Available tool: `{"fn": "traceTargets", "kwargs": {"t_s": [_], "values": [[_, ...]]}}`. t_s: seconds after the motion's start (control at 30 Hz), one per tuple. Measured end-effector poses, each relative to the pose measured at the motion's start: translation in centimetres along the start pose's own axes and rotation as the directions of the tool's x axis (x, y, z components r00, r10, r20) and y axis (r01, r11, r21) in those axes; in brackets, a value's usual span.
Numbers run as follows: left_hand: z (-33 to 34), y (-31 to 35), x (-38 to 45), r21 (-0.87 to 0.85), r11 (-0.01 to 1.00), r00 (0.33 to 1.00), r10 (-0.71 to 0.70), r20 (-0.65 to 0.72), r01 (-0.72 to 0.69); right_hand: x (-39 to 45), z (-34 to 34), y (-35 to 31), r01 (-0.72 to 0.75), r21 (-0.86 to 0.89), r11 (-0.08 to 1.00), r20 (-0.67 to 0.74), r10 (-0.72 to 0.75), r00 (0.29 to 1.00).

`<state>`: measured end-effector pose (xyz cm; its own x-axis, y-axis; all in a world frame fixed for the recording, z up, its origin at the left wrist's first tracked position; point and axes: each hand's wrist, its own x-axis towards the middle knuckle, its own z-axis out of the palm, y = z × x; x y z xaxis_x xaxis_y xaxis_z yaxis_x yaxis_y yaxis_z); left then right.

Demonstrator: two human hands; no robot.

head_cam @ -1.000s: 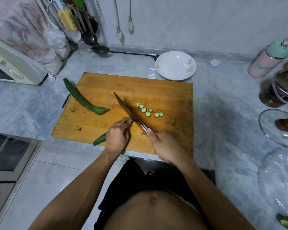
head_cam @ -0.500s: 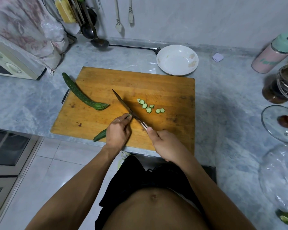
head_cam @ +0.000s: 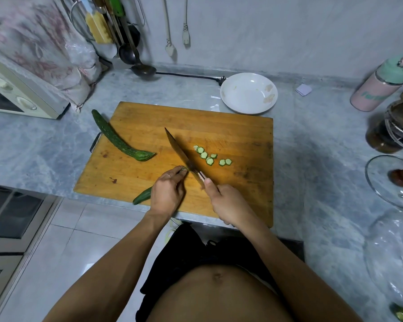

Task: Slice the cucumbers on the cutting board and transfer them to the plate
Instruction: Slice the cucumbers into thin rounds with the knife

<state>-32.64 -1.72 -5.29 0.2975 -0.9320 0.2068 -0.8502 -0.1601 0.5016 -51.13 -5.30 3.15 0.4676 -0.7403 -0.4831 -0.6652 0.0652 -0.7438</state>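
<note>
A wooden cutting board lies on the grey counter. My left hand holds down a cucumber whose tail sticks out past the board's front edge; most of it is hidden under the hand. My right hand grips a knife, its blade slanting against the cucumber's cut end by my left fingertips. Several thin slices lie to the right of the blade. A second, whole cucumber rests across the board's left edge. A white plate stands behind the board's far right corner.
A toaster oven under a cloth stands at the left. Ladles hang by the wall. A pink bottle, a dark jar and a glass lid are on the right.
The knife has kept working at the cucumber's cut end, its blade shifting slightly. Both hands stay in place on the cucumber and the handle; the view has tilted a little.
</note>
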Motion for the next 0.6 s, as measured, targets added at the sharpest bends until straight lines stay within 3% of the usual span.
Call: {"fn": "traceTargets", "kwargs": {"t_s": [0.23, 0.6], "values": [[-0.8, 0.1, 0.4, -0.004, 1.0, 0.999, 0.017, 0.045, -0.017, 0.3, -1.4, 0.7, 0.001, -0.037, 0.999, -0.096, -0.004, 0.995], [-0.2, 0.3, 0.8, -0.023, 1.0, 0.999, 0.019, 0.03, -0.019, -1.0, -1.3, 0.5, 0.018, 0.05, 0.999, -0.031, -0.017, 0.999]]}}
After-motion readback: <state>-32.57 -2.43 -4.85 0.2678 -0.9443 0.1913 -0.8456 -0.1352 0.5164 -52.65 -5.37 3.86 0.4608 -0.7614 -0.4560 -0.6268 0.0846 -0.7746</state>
